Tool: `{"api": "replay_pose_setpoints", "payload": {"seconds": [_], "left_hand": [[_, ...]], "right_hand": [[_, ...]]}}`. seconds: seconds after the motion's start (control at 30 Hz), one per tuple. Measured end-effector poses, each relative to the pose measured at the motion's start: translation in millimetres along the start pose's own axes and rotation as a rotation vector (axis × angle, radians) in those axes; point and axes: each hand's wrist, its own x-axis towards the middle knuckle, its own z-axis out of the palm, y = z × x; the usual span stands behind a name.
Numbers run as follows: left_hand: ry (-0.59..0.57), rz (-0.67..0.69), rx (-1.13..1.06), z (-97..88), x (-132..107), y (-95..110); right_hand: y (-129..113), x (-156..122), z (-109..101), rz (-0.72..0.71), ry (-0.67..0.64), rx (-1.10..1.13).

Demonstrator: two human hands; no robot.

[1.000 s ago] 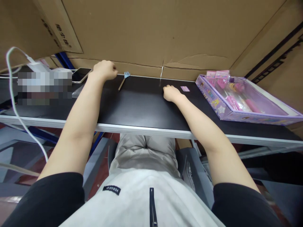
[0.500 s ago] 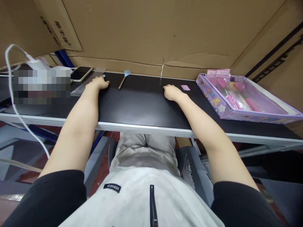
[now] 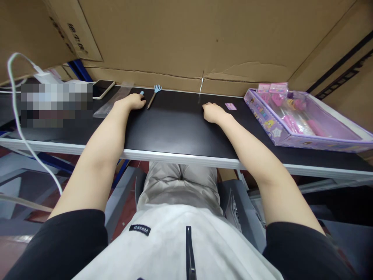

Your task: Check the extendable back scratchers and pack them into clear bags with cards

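Observation:
My left hand is closed at the left of the black tabletop, its fingers curled. A small light-blue piece sticks out at its fingertips; the rest of that piece is hidden. Just to the right of this hand lies a small back scratcher with a light-blue claw head and a thin metallic handle. Near the middle right, my right hand rests on the tabletop with its fingers folded under. Whether anything is inside it cannot be seen. A small pink card lies beyond its wrist.
A purple display box with pink items in clear wrappers stands at the right. At the left are a clear plastic bag, a phone and a white cable. Cardboard walls the back of the table.
My left hand has moved right, toward the back scratcher, and the light-blue piece has moved with it. My right hand stays in about the same place. The view has shifted slightly.

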Motion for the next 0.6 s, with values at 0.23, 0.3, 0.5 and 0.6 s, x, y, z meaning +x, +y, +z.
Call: {"api": "replay_pose_setpoints", "payload": {"seconds": [0.23,0.3,0.5,0.6], "left_hand": [[-0.009,0.050,-0.042,-8.7,-14.1,13.5],[0.006,0.058,-0.061,-9.2,-14.9,12.6],[0.015,0.054,-0.102,-11.2,-18.6,13.8],[0.023,0.050,-0.114,-11.4,-19.9,15.4]], "right_hand": [[-32.4,4.1,-14.4,-0.147,0.055,-0.132],[-45.8,7.4,-20.8,-0.186,0.045,-0.179],[-94.1,31.8,-29.5,-0.279,0.044,-0.159],[-115.8,51.0,-27.4,-0.352,0.118,-0.099]]}}
